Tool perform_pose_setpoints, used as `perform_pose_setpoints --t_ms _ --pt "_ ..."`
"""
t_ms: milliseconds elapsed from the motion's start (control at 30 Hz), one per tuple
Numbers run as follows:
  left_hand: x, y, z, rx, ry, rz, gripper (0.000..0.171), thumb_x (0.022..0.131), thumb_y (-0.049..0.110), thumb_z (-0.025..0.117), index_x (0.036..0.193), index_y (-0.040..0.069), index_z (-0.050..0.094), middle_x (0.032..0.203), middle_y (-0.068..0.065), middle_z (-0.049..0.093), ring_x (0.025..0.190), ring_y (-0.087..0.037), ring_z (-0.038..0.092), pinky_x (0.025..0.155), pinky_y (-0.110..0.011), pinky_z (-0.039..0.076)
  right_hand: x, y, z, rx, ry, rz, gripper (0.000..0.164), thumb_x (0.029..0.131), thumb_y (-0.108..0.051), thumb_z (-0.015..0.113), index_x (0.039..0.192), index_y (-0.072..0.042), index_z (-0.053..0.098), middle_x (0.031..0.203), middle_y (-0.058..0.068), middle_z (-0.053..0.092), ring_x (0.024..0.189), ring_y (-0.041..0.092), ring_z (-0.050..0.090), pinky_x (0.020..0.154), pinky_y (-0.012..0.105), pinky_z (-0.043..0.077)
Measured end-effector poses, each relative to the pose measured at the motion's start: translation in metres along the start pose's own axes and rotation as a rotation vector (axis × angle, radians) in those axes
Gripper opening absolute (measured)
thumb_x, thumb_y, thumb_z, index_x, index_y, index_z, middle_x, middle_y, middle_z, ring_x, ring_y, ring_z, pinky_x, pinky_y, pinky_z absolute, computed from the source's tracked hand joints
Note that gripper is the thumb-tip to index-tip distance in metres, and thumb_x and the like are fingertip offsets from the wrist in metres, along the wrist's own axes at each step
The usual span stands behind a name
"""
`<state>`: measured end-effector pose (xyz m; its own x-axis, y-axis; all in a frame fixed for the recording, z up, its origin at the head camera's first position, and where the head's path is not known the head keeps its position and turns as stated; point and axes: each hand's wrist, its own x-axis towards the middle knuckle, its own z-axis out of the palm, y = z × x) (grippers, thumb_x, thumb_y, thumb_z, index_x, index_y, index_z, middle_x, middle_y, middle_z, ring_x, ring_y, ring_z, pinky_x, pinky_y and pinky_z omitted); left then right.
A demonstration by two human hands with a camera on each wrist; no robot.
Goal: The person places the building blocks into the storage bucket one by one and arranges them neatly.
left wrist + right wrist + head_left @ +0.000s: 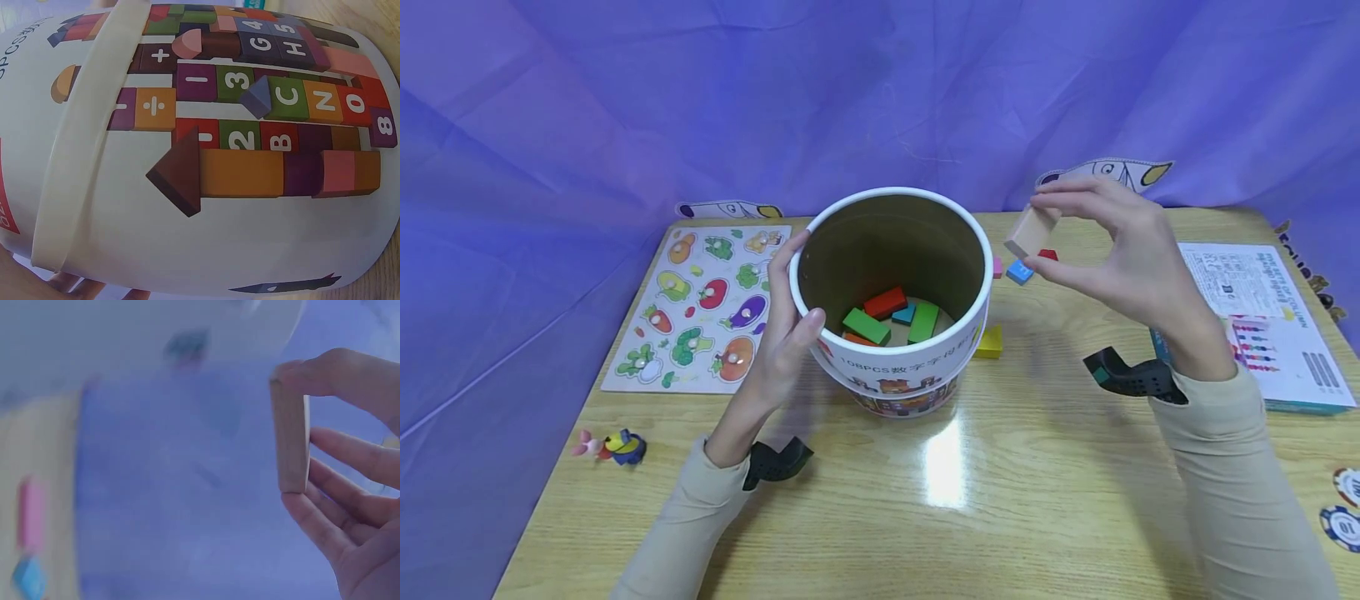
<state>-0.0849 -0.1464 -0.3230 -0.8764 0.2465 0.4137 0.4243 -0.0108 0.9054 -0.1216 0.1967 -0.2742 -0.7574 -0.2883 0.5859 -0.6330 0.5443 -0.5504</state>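
Observation:
My left hand (778, 337) grips the left side of a round white bucket (891, 372) at its rim, thumb toward the front. Inside the bucket lie a red block (885, 302), green blocks (922, 322) and a small blue block (904, 314). To the right of the bucket and above the table, my right hand (1123, 250) pinches a plain wooden block (1032, 231) between thumb and fingers. The right wrist view shows this wooden block (291, 437) edge-on, held at its two ends. Printed letter and number blocks decorate the bucket's wall (281, 231) in the left wrist view.
Behind and right of the bucket lie blue (1019, 272), red (1048, 254) and yellow blocks (989, 342). A vegetable puzzle board (655, 379) lies left, near small figurines (625, 447). A flat box (1292, 325) and round chips (1341, 527) are at the right. Purple cloth (880, 100) hangs behind.

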Motion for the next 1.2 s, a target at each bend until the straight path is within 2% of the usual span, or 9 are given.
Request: perform_pose_setpoints --t_ms 167,300,400,667,900,1067,1200 --pt "0.001 -0.001 0.001 -0.003 -0.002 -0.008 0.087 0.085 0.055 0.058 0.152 0.023 0.013 0.156 -0.001 0.022 0.142 -0.033 0.026 0.108 -0.070 0.030 0.018 -0.041 0.012 0.140 -0.034 -0.120 0.061 0.059 0.005 0.089 0.116 -0.004 0.070 0.122 0.008 0.065 0.114 0.010 0.057 0.100 0.019 0.041" --pt "0.001 -0.001 0.002 0.005 0.000 -0.014 0.085 0.085 0.053 0.057 0.152 0.024 0.013 0.156 0.001 0.023 0.142 -0.031 0.026 0.108 -0.069 0.030 0.026 -0.058 0.027 0.186 -0.095 -0.217 0.055 0.064 -0.001 0.088 0.115 -0.004 0.070 0.122 0.009 0.064 0.115 0.020 0.058 0.100 0.020 0.043" --pt "0.000 0.000 0.002 0.011 0.006 -0.018 0.082 0.085 0.049 0.056 0.152 0.025 0.015 0.156 0.001 0.023 0.141 -0.030 0.027 0.108 -0.069 0.031 0.029 -0.064 0.037 0.223 -0.121 -0.243 0.051 0.067 -0.004 0.087 0.115 -0.004 0.070 0.121 0.009 0.064 0.116 0.021 0.059 0.101 0.022 0.045" --pt "-0.001 0.001 0.001 0.027 0.007 -0.026 0.079 0.083 0.036 0.052 0.152 0.025 0.014 0.156 0.001 0.022 0.141 -0.030 0.028 0.108 -0.068 0.032 0.035 -0.070 0.048 0.228 -0.142 -0.269 0.050 0.069 -0.009 0.086 0.116 -0.006 0.070 0.122 0.008 0.063 0.118 0.022 0.059 0.105 0.028 0.043" --pt "-0.002 0.000 0.000 0.014 -0.008 -0.029 0.078 0.085 0.037 0.051 0.152 0.025 0.013 0.156 0.000 0.021 0.141 -0.032 0.028 0.108 -0.068 0.031 0.035 -0.070 0.049 0.237 -0.150 -0.269 0.044 0.072 -0.008 0.083 0.114 -0.009 0.071 0.121 0.006 0.066 0.117 0.020 0.059 0.104 0.028 0.043" --pt "-0.001 0.000 -0.001 0.015 -0.006 -0.030 0.079 0.084 0.036 0.052 0.152 0.025 0.013 0.156 0.001 0.022 0.140 -0.032 0.028 0.108 -0.069 0.032 0.034 -0.067 0.042 0.233 -0.113 -0.275 0.040 0.073 -0.003 0.082 0.111 -0.007 0.071 0.118 0.006 0.066 0.116 0.018 0.060 0.103 0.028 0.044" --pt "-0.001 0.000 -0.001 0.019 -0.007 -0.015 0.079 0.084 0.036 0.051 0.152 0.023 0.013 0.156 -0.001 0.021 0.141 -0.033 0.027 0.108 -0.070 0.031 0.032 -0.055 0.029 0.217 -0.064 -0.231 0.038 0.074 0.004 0.079 0.110 -0.003 0.070 0.116 0.007 0.065 0.113 0.014 0.059 0.101 0.027 0.045"
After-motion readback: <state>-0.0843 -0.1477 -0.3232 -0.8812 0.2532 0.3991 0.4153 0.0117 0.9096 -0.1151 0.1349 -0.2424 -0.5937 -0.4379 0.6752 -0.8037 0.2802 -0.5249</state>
